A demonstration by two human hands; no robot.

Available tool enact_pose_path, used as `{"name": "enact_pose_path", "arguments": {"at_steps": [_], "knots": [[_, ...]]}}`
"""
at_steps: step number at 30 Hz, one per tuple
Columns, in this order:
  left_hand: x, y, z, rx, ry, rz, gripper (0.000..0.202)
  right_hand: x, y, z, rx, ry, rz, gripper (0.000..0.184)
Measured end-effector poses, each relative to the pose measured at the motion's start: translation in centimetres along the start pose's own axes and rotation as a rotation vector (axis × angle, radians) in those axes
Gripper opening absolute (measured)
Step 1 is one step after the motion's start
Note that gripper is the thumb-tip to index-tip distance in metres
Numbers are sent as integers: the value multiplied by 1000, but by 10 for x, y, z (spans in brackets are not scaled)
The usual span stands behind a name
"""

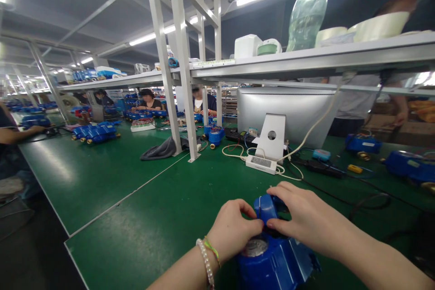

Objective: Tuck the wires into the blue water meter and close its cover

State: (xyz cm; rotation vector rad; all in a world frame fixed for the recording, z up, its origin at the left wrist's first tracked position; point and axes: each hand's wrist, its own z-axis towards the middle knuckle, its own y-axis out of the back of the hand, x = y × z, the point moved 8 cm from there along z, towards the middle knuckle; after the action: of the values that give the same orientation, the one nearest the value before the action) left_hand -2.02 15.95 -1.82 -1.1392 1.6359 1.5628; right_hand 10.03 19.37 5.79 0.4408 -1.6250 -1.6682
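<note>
A blue water meter (pixel 272 263) with a round dial window stands at the near edge of the view, partly cut off by the frame. Above it is a smaller blue cover (pixel 265 208), and a thin wire seems to run across it. My left hand (pixel 234 226), with a pearl bracelet at the wrist, pinches this cover's near left edge between thumb and fingers. From the other side, my right hand (pixel 299 213) grips the cover with thumb and fingers curled round it. Whether the cover is joined to the meter is hidden by my fingers.
On the green table (pixel 136 235) a monitor (pixel 288 108) faces away, with a white power adapter (pixel 261 164) and cables before it. Blue meters (pixel 413 165) lie at right, others (pixel 95 132) at left. Metal posts (pixel 185 77) and a shelf (pixel 306 63) stand ahead. Co-workers sit farther back.
</note>
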Motion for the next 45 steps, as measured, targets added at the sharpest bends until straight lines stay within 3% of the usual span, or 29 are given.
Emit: {"name": "enact_pose_path", "arguments": {"at_steps": [9, 15, 31, 36, 45], "knots": [[-12, -4, -3, -87, -43, 102, 12, -8, -6, -15, -73, -25, 100, 46], [-14, -5, -5, -104, -64, 89, 15, -18, -9, -16, -71, -85, 172, 20], [-14, -9, -7, 4, 7, -75, 26, -9, -6, 1, -40, -9, 6, 9], [-8, -14, -6, 74, 56, -131, 25, -8, -10, 0, -32, 19, -18, 11], [-7, -18, -5, 74, 52, -147, 22, -12, -8, -3, -12, -73, -20, 26]]}}
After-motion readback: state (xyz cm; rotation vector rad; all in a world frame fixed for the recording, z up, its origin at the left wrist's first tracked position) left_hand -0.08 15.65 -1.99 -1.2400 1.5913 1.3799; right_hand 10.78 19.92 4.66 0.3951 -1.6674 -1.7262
